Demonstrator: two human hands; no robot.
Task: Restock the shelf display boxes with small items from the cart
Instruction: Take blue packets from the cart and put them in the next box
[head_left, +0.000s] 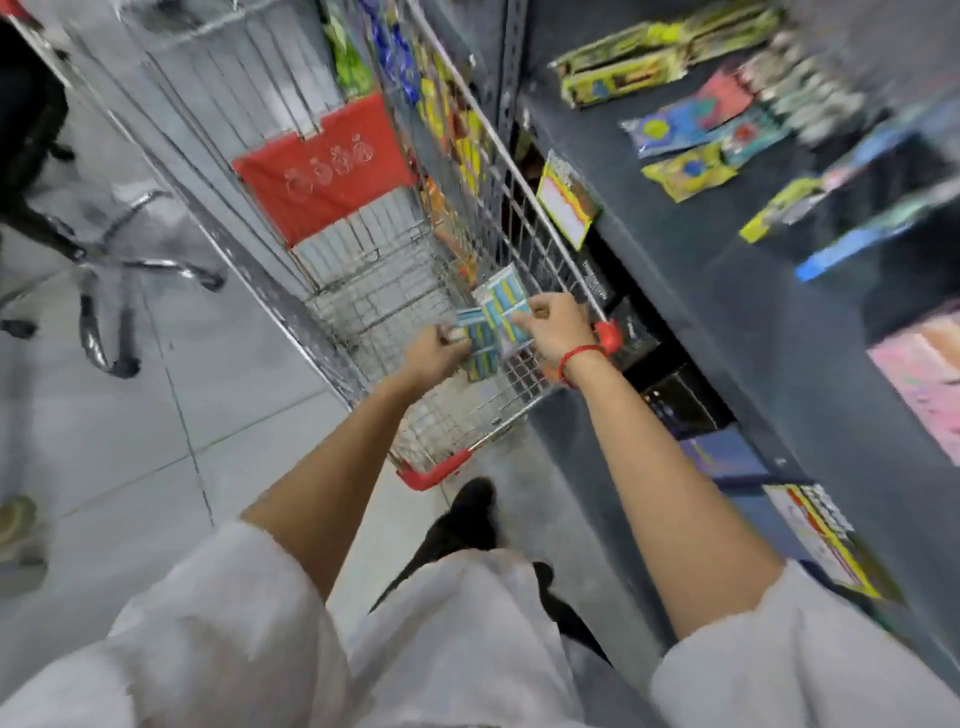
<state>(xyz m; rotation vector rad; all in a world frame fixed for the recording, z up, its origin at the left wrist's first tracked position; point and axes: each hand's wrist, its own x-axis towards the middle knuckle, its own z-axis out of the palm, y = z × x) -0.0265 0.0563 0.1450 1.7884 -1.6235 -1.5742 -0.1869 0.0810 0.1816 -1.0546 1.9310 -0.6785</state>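
A wire shopping cart with a red child-seat flap stands beside a dark shelf unit. Over the cart's near end, my left hand is closed on small blue and yellow packets. My right hand, with a red band at the wrist, grips more of the same packets just to the right. The two hands are close together above the basket. Colourful packets fill the cart's far right side. On the shelf top lie display boxes and loose packets, all blurred.
An office chair base with chrome legs stands on the tiled floor at the left. Yellow price tags hang on the shelf edges. Lower shelves at the right hold dark boxed goods. My black shoe is behind the cart.
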